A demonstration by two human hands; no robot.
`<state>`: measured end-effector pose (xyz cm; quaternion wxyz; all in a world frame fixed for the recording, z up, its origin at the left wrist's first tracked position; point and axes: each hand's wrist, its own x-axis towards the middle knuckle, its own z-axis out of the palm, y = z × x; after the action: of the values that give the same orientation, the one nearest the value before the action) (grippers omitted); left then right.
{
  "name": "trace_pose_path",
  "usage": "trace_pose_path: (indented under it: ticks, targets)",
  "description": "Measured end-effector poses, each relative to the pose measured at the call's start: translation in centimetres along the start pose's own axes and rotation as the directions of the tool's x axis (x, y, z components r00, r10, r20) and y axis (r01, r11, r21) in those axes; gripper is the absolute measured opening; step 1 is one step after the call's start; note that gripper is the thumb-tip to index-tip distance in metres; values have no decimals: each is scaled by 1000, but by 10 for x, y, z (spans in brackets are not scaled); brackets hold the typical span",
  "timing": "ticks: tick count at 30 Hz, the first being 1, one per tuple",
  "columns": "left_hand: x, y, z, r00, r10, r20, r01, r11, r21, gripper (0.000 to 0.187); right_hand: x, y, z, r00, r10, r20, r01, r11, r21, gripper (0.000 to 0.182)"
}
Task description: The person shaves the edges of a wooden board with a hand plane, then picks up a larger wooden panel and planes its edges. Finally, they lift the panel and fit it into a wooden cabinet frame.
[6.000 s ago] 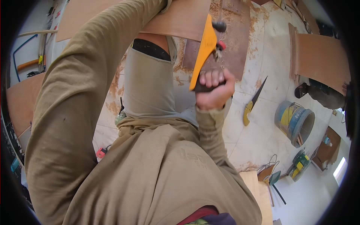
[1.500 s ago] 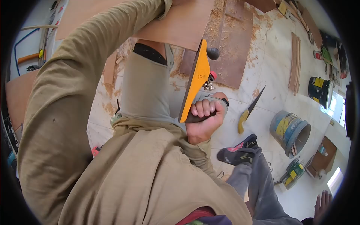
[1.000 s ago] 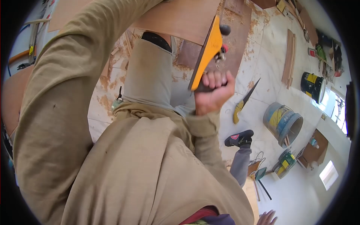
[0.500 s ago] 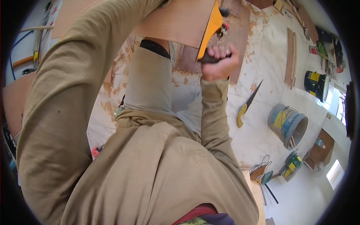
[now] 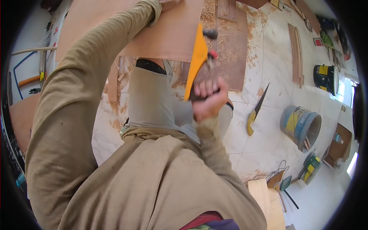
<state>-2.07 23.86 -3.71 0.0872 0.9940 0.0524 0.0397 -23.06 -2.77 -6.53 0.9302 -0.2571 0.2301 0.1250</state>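
With our right hand (image 5: 209,99) we're gripping the plane (image 5: 197,55); left hand (image 5: 168,4) fingers, we can't tell. The blue bucket (image 5: 294,123) is holding sticks (image 5: 307,144).

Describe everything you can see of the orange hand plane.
The hand plane has a slim orange body, apparently painted metal, with a dark round front knob, a red part amidships and a dark rear handle. It is turned side-up, its sole facing the edge of the wooden board, seemingly against it. The right hand grips the handle; blur hides finer detail.
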Motion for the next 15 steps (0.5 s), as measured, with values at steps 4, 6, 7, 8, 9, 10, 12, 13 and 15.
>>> trace_pose_path:
  ticks: [4,6,7,8,9,10,12,13,15]
  targets:
    - [5,5,-1,998,-17,53,16,1000,17,70,-41,7,-11,993,32,-117,-32,999,1,39]
    - [2,8,-5,997,-13,80,11,1000,27,70,54,2,25,998,-61,-11,61,997,49,36]
    - [1,11,-10,997,-19,76,17,999,29,70,108,-3,47,994,-103,24,101,991,88,33]
    - [-2,10,-7,998,-22,66,18,998,54,69,160,-7,61,993,-101,61,94,989,115,30]
    - [-1,7,2,998,-24,54,19,997,77,68,195,-10,69,985,-93,147,64,979,192,27]
    - [3,7,2,999,-26,35,22,995,100,67,202,-10,73,983,-104,149,72,976,206,25]
    - [-1,11,-9,1000,-18,7,18,999,50,66,165,-10,62,991,-83,106,63,981,181,26]
    - [-5,11,-7,1000,-29,3,29,999,20,66,128,-7,47,997,-37,66,25,984,179,28]
    - [2,4,-4,999,33,2,-33,999,20,65,39,-1,9,999,25,31,-30,986,163,32]
